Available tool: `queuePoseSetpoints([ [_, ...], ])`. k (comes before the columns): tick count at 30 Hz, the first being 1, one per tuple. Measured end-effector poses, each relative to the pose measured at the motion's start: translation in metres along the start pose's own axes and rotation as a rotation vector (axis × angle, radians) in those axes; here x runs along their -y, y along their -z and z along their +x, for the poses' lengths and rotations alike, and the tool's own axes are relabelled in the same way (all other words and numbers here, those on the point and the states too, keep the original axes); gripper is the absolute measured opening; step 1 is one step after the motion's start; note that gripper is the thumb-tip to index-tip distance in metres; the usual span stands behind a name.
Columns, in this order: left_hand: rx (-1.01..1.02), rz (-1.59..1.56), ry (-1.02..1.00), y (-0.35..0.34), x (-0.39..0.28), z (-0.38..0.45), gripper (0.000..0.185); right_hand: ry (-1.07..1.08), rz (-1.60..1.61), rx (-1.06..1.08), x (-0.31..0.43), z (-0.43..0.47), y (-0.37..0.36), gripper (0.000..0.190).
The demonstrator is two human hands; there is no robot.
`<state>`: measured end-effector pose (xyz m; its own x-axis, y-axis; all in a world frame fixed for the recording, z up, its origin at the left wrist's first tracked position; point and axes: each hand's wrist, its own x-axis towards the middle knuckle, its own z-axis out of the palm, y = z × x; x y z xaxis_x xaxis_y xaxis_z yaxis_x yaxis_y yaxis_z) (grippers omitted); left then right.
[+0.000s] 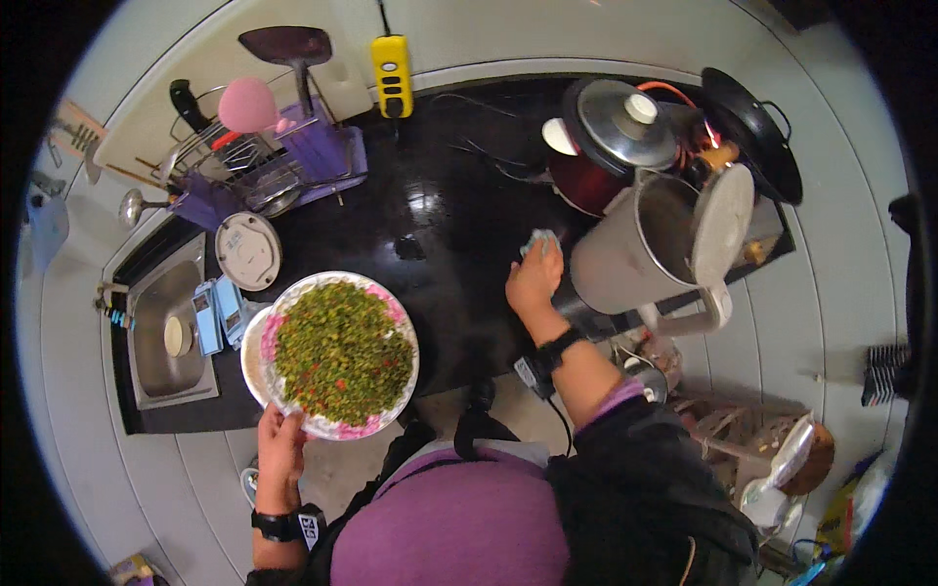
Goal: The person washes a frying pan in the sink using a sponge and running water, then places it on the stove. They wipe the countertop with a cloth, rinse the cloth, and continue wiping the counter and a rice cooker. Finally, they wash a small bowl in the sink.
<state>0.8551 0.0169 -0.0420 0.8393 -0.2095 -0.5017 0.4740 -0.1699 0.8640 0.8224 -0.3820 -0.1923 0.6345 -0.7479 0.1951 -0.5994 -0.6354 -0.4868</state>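
Note:
My left hand (282, 439) grips the near rim of a white plate with pink floral edging (401, 322). Finely chopped green food with red bits (341, 351) is heaped on it. Another pale round dish (251, 359) shows partly from beneath the plate's left side. Over the black countertop (462, 293), my right hand (536, 282) holds a crumpled pale cloth (541, 240) against the surface. Just right of that hand is a grey electric kettle (612, 256) with its lid raised.
A red electric cooker (586, 172) with a metal lid and a black wok (755, 139) stand at the back right. On the left are a purple utensil rack (315, 154), a kettle base (249, 251), blue packets (216, 315) and a steel sink (168, 366). A yellow power strip (392, 73) hangs behind.

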Motion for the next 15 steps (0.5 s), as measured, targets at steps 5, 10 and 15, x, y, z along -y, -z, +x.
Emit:
queuePoseSetpoints([
  [5, -0.108, -0.208, -0.056, 0.024, 0.004, -0.029, 0.030, 0.458, 0.194, 0.319, 0.063, 0.048, -0.059, 0.049],
  [10, -0.189, -0.261, -0.037, 0.028, 0.008, -0.040, 0.031, 0.874, 0.607, 0.801, 0.124, -0.025, -0.082, 0.028],
  [15, -0.184, -0.283, -0.078, 0.037, 0.013, -0.048, 0.031, 0.966, 0.642, 1.084, 0.073, -0.038, -0.033, 0.044],
])
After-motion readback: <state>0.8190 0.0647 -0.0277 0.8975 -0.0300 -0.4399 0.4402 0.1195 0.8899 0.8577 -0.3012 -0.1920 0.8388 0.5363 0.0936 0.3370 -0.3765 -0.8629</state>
